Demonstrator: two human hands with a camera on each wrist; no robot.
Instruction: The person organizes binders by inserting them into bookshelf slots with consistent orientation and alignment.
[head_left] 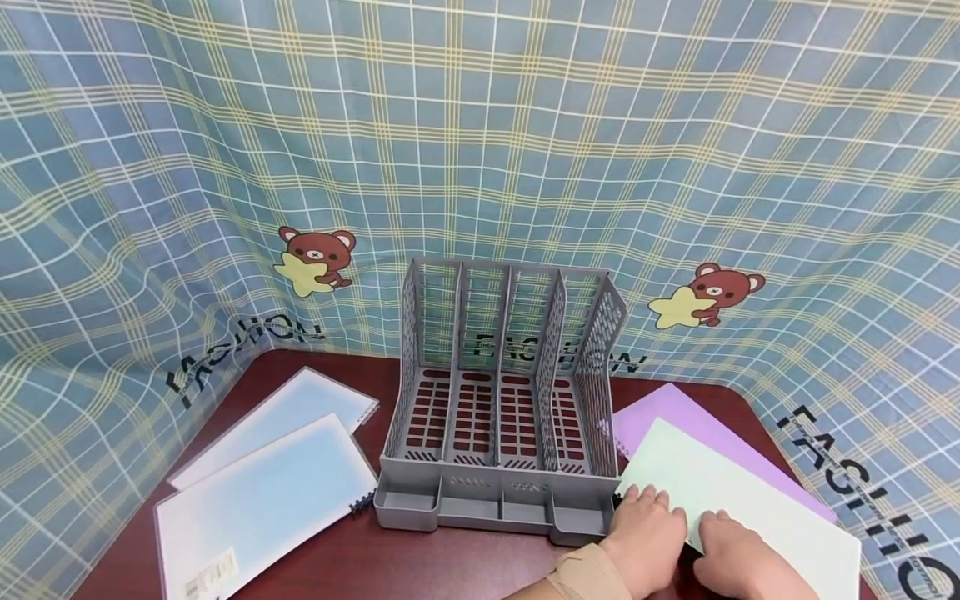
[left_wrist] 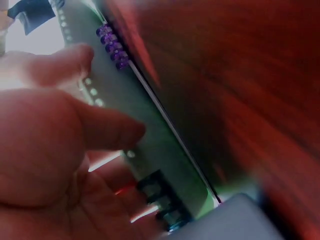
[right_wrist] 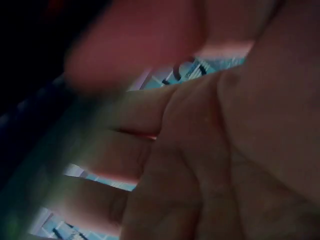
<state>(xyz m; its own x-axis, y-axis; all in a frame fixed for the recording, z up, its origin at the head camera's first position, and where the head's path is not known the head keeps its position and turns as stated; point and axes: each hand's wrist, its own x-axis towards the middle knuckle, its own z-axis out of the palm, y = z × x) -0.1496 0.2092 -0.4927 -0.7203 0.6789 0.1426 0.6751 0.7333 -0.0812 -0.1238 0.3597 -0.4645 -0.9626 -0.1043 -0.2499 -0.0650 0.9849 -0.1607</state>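
A pale green spiral notebook [head_left: 720, 475] lies slanted at the right, partly over a purple notebook [head_left: 671, 404]. At its near edge are both hands, side by side. My left hand [head_left: 647, 537] has its fingertips on the green cover close to the rack's corner; in the left wrist view the thumb of that hand [left_wrist: 65, 145] is at the notebook's spine edge, beside dark binding rings [left_wrist: 165, 200]. My right hand [head_left: 738, 554] grips the same edge farther right. Thumb and fingers of the right hand [right_wrist: 185, 150] lie around the dim, blurred edge in the right wrist view.
A grey file rack [head_left: 498, 471] with several upright dividers and small front trays stands mid-table. Two bluish-white spiral notebooks, one nearer [head_left: 262, 500] and one behind [head_left: 300, 408], overlap at the left. A plaid curtain [head_left: 480, 150] hangs behind the dark red table [head_left: 442, 567].
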